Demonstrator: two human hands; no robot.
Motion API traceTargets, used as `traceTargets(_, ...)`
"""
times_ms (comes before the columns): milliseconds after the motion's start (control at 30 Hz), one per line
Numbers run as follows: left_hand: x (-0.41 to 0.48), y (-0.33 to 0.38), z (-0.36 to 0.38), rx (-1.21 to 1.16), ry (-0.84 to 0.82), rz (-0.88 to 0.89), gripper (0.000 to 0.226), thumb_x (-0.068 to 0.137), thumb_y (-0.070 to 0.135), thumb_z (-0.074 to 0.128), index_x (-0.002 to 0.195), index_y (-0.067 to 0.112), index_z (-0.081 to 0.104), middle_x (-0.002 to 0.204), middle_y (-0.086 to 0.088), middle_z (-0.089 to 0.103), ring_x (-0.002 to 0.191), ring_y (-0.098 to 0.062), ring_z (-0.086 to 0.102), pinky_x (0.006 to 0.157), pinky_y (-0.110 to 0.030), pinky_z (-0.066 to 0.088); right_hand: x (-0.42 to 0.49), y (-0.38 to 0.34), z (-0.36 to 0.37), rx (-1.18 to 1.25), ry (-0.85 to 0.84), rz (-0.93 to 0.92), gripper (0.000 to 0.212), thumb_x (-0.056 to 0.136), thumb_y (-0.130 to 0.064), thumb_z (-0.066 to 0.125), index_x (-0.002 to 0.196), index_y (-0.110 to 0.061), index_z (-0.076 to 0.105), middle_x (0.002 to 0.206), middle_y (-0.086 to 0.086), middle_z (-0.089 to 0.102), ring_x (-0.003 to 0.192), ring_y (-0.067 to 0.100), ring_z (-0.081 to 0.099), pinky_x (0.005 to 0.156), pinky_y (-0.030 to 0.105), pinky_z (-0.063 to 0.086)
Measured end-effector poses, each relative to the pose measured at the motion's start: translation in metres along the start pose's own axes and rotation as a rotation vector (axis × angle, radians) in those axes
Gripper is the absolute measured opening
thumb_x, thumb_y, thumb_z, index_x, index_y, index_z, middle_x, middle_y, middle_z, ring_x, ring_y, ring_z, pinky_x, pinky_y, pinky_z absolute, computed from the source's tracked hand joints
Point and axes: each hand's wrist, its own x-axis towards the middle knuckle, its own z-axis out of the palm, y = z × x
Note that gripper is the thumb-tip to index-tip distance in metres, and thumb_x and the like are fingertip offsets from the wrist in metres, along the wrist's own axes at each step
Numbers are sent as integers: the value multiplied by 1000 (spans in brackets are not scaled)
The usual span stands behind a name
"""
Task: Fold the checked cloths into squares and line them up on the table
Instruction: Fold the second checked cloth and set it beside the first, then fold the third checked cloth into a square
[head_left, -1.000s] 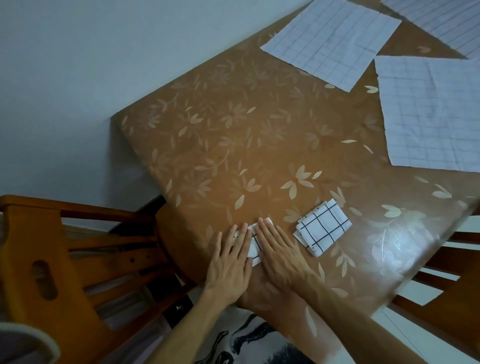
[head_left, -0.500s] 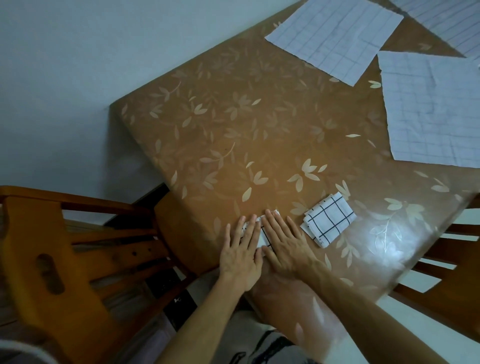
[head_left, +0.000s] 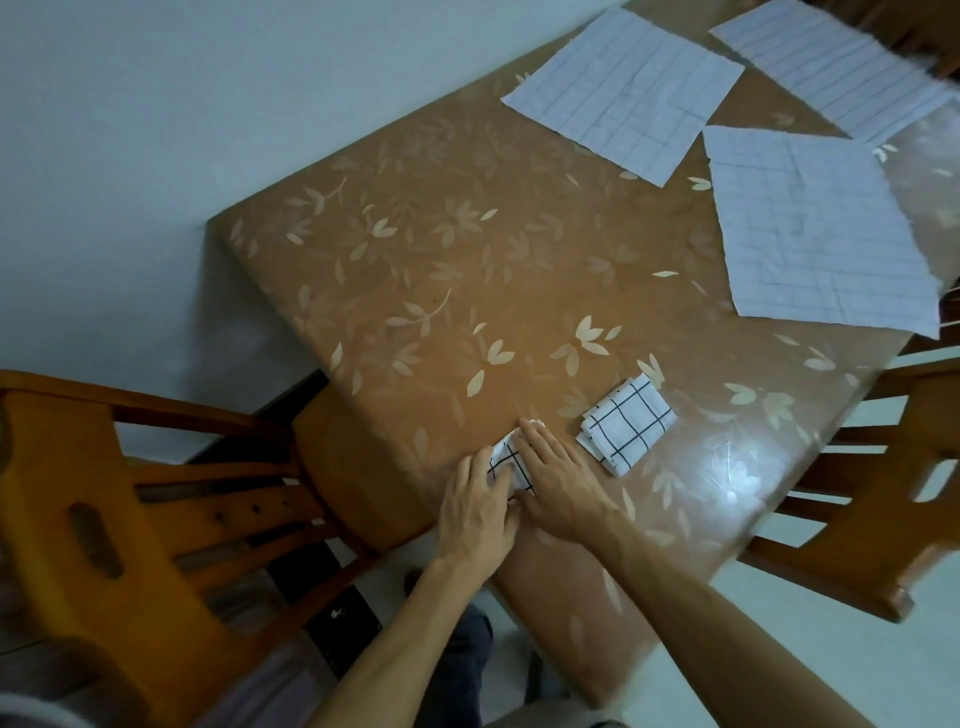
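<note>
A small folded checked cloth (head_left: 511, 464), white with black lines, lies at the table's near edge. Both hands rest on it. My left hand (head_left: 475, 506) has its fingers bent over the cloth's left side. My right hand (head_left: 561, 480) lies flat on its right side, fingers together and pointing away from me. Most of this cloth is hidden under the hands. A second folded checked cloth (head_left: 628, 423) sits just to the right, apart from my hands. Three unfolded checked cloths lie flat at the far right: one (head_left: 628, 93), another (head_left: 831, 67) and the nearest (head_left: 815, 234).
The brown table (head_left: 467, 270) has a leaf-patterned cover and stands against a pale wall. A wooden chair (head_left: 130, 499) stands at the left and another wooden chair (head_left: 883, 483) at the right, both close to the table's edges.
My left fingers have curled back over the cloth's left side, so more of the cloth shows between the hands. The camera view has shifted slightly.
</note>
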Motion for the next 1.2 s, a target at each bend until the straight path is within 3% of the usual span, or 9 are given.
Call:
traceTargets(200,-9,18,3,-26,40,-25,47,93,34,63,137,19,53,155,-8,35,139,-25,34,111,-38,41,-18,21,-4,10,19,-74,73,97,-41,49,156,-14,16,165,3,2,152,17,-2,124,39,9)
traceTargets(333,-12,33,-4,19,90,-116,45,93,30,63,136,19,55,160,-10,26,148,-28,19,115,-45,36,-34,31,-24,131,128,-117,58,97,-25,51,151,-11,34,161,6,25,148,22,24,119,38,21)
traceTargets(433,-18,51,-12,46,108,-149,42,95,32,60,135,19,56,157,-11,31,146,-28,24,115,-43,36,-50,47,-41,172,155,-116,44,94,-13,50,137,-9,52,139,10,56,125,29,52,103,38,39)
traceTargets(533,-21,78,-20,62,128,-161,37,95,31,58,130,19,58,148,-9,41,139,-26,34,110,-40,42,-72,71,-58,122,152,-112,26,94,-13,47,116,-10,61,110,9,67,100,31,64,85,39,46)
traceTargets(667,-22,122,-28,53,109,-206,30,96,34,55,122,20,62,132,-3,55,121,-22,51,96,-36,50,-106,117,-75,164,160,-32,31,89,-14,48,117,-12,63,111,8,67,98,31,64,79,38,52)
traceTargets(900,-6,213,-44,89,38,-169,28,97,38,49,114,20,62,113,-1,59,107,-23,57,85,-39,52,-164,204,-114,293,121,133,41,88,-13,44,124,-15,63,119,6,67,103,22,64,86,36,57)
traceTargets(1033,24,255,-55,49,39,-130,29,96,37,51,115,20,65,113,-5,61,108,-26,58,84,-38,50,-188,241,-133,336,165,213,37,91,-14,47,125,-14,61,117,6,67,102,21,64,86,34,57)
traceTargets(1200,70,289,-49,1,24,-94,27,86,37,53,98,20,70,95,-8,67,97,-32,63,87,-44,53,-201,281,-147,394,244,295,35,93,-15,47,124,-15,63,118,3,67,103,18,63,88,32,56)
